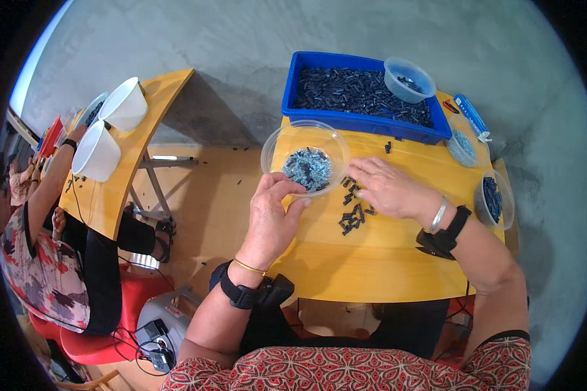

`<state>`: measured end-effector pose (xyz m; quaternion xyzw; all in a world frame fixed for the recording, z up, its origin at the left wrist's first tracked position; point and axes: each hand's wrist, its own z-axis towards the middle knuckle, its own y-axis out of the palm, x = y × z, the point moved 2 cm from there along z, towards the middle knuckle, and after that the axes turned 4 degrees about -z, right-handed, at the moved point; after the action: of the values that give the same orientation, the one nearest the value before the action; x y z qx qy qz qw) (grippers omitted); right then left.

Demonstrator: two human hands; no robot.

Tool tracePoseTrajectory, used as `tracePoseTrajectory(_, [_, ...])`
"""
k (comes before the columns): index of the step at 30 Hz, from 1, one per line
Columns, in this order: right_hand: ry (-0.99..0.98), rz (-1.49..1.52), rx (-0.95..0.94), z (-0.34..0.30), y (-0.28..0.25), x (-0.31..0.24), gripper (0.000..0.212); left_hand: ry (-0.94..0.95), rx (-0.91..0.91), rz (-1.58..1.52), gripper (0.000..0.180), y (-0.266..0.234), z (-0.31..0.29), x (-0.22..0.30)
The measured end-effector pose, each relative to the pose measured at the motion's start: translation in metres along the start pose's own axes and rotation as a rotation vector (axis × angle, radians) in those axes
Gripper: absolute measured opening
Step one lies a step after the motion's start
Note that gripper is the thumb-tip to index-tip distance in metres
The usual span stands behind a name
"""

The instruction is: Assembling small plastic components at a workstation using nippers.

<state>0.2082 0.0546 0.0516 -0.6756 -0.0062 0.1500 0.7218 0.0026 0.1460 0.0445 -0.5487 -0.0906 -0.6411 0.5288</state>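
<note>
My left hand [272,212] grips the near rim of a round clear plastic bowl [336,171], thumb and fingers closed on its edge. Small light-blue and dark pieces [308,168] lie heaped in the bowl, which is at the left edge of the yellow table [372,267]. Just right of the bowl, my right hand [394,189] is low over the table with its fingers stretched out and apart from the thumb. Below and beside its fingers lie several small black cylindrical parts [353,219]. The fingertips partly cover some parts, and nothing shows in the hand.
At the back stands a blue tray [365,120] full of black parts, with a clear tub [407,88] in it. Tubs of light-blue pieces [462,148] and dark parts [492,199] line the right edge. At left, another person works at a table with white buckets [98,153].
</note>
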Motion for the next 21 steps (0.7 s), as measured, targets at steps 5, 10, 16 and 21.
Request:
tracePoseTrajectory(5, [-0.038, -0.118, -0.074, 0.0, 0.011, -0.007, 0.045, -0.008, -0.002, 0.029, 0.016, 0.002, 0.002, 0.002])
tracePoseTrajectory(10, [-0.028, -0.067, -0.098, -0.018, 0.008, -0.003, 0.044, 0.013, -0.054, 0.03, 0.018, 0.003, -0.002, 0.009])
tracePoseTrajectory(16, [0.173, -0.048, 0.109, -0.021, -0.018, 0.046, 0.035, -0.021, -0.132, -0.097, 0.023, 0.009, -0.001, 0.013])
tracePoseTrajectory(21, [0.282, -0.203, 0.029, -0.025, -0.005, 0.083, 0.035, 0.015, -0.14, -0.081, 0.025, 0.008, 0.0, 0.013])
